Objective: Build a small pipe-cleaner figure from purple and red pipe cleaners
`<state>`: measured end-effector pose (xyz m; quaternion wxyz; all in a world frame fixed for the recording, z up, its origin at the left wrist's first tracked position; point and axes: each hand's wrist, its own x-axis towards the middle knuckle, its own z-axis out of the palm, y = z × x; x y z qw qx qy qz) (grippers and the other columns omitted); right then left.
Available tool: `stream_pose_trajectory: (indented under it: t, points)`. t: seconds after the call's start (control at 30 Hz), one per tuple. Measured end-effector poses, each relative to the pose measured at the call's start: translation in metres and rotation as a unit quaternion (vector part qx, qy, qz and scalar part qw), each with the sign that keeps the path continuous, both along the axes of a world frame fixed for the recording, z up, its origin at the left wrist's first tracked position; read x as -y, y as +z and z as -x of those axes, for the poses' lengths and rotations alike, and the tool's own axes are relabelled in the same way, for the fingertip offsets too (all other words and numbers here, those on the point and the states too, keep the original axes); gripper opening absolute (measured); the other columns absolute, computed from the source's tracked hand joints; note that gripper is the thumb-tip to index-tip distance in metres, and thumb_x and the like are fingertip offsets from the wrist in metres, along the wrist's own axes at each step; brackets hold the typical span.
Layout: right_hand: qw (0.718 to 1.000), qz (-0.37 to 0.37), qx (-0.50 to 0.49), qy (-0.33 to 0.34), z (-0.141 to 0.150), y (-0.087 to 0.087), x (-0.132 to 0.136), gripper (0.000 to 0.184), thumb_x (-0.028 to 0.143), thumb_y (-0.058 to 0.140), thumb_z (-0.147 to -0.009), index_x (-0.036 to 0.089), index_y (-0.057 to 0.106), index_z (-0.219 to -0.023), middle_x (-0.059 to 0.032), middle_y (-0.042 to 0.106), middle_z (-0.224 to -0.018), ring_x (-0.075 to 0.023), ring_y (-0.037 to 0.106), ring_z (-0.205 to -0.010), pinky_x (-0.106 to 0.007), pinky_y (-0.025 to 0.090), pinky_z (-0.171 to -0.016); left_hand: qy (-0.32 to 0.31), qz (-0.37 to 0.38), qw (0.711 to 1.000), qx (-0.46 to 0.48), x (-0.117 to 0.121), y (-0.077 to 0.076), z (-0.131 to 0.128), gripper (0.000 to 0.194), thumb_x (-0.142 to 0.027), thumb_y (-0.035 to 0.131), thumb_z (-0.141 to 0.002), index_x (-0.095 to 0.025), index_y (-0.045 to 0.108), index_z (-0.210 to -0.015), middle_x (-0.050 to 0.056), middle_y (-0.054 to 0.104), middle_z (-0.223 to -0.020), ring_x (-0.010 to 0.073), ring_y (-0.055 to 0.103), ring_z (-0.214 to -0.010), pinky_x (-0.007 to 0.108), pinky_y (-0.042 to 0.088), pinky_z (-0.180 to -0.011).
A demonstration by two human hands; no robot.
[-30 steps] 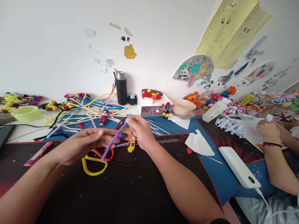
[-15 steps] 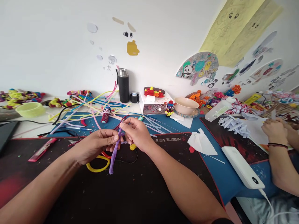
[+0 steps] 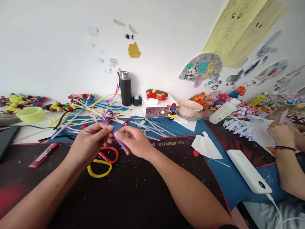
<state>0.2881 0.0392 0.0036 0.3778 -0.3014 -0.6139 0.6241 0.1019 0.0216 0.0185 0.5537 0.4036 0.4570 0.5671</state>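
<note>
Both hands pinch a purple pipe cleaner (image 3: 123, 146), held slanting above the black mat (image 3: 133, 197). My left hand (image 3: 94, 140) grips it near its middle between thumb and fingers, with an end rising past the fingertips. Closed on the lower stretch is my right hand (image 3: 133, 140); part of the pipe cleaner is hidden by the fingers. Just below the hands lie scissors with one red handle (image 3: 113, 149) and one yellow handle (image 3: 100, 176). Behind the left hand stands a small pipe-cleaner doll (image 3: 108, 115), partly covered.
Loose pipe cleaners (image 3: 81, 119) spread across the back left. A black thermos (image 3: 125, 89), a white drawer box (image 3: 152, 109) and a pink bowl (image 3: 190, 108) line the wall. At right are a white power bank (image 3: 249, 171) and another person's hand (image 3: 280, 132) holding paper.
The purple pipe cleaner has turned from nearly upright to slanting down toward the right. My right hand has moved lower, onto its lower part. The red scissor handle shows more now.
</note>
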Motion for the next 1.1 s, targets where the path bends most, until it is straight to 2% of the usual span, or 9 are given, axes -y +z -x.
stream_pose_trajectory:
  t: [0.13,0.3,0.47,0.6,0.77,0.97,1.03,1.1]
  points:
    - [0.999,-0.035,0.03,0.016,0.0,-0.001,0.001,0.039,0.058,0.067,-0.102,0.021,0.066,-0.088,0.0072,0.057,-0.056,-0.0094,0.052,-0.043,-0.022,0.039,-0.047,-0.02,0.002,1.0,-0.02,0.001,0.0,0.0,0.038,-0.047,0.103,-0.064,-0.019,0.077,-0.068,0.0,0.067,-0.055,0.0107,0.057,-0.05,0.02,0.042,-0.048]
    - [0.996,-0.052,0.068,0.018,-0.003,0.0,-0.001,0.038,0.055,0.064,-0.104,0.021,0.066,-0.086,0.0068,0.056,-0.051,-0.0103,0.052,-0.041,-0.022,0.04,-0.048,-0.043,0.033,0.998,-0.029,-0.001,0.001,0.005,0.045,-0.048,0.107,-0.055,-0.018,0.077,-0.069,0.001,0.07,-0.057,0.0108,0.059,-0.052,0.02,0.044,-0.05]
    - [0.998,0.024,0.024,0.048,-0.003,0.002,-0.003,0.042,0.061,0.069,-0.099,0.021,0.065,-0.086,0.0072,0.058,-0.053,-0.0094,0.054,-0.041,-0.02,0.04,-0.044,-0.022,-0.004,0.999,-0.034,-0.003,0.001,0.013,0.043,-0.047,0.106,-0.059,-0.018,0.078,-0.072,0.003,0.075,-0.062,0.0123,0.063,-0.055,0.02,0.046,-0.051]
    - [0.994,0.094,-0.022,0.056,-0.004,0.004,-0.004,0.044,0.063,0.071,-0.096,0.02,0.067,-0.089,0.0065,0.06,-0.056,-0.009,0.054,-0.041,-0.019,0.032,-0.037,0.028,-0.027,0.999,-0.004,-0.007,0.001,0.022,0.042,-0.044,0.106,-0.06,-0.017,0.077,-0.073,0.003,0.077,-0.069,0.013,0.067,-0.06,0.021,0.051,-0.055]
    - [0.992,0.106,-0.016,0.073,-0.004,0.002,-0.004,0.042,0.061,0.071,-0.097,0.02,0.067,-0.089,0.0064,0.06,-0.056,-0.0087,0.054,-0.043,-0.019,0.033,-0.039,0.062,-0.032,0.998,0.009,-0.006,0.006,0.023,0.046,-0.046,0.109,-0.053,-0.018,0.076,-0.07,0.001,0.077,-0.067,0.0124,0.068,-0.06,0.02,0.056,-0.059]
    - [0.998,0.032,0.049,0.026,-0.004,0.003,-0.004,0.042,0.06,0.075,-0.094,0.02,0.066,-0.088,0.0082,0.056,-0.053,-0.01,0.052,-0.043,-0.023,0.043,-0.049,0.096,-0.025,0.995,0.001,-0.007,0.005,0.022,0.035,-0.037,0.103,-0.059,-0.018,0.075,-0.067,0.001,0.073,-0.062,0.014,0.068,-0.057,0.022,0.058,-0.058]
    - [0.994,-0.017,0.103,-0.013,-0.005,0.005,-0.003,0.037,0.055,0.073,-0.098,0.02,0.065,-0.088,0.0074,0.057,-0.055,-0.0101,0.052,-0.045,-0.024,0.04,-0.052,0.104,-0.019,0.994,-0.001,-0.008,0.005,0.023,0.031,-0.034,0.1,-0.061,-0.018,0.073,-0.064,0.0,0.069,-0.058,0.0131,0.066,-0.054,0.02,0.055,-0.054]
    - [0.978,-0.097,0.172,-0.065,-0.004,0.006,-0.001,0.032,0.046,0.071,-0.101,0.021,0.064,-0.083,0.0062,0.058,-0.058,-0.0102,0.052,-0.049,-0.025,0.037,-0.055,0.104,-0.011,0.994,-0.002,-0.009,0.005,0.024,0.03,-0.03,0.097,-0.064,-0.019,0.069,-0.06,-0.002,0.064,-0.054,0.0117,0.062,-0.05,0.018,0.051,-0.049]
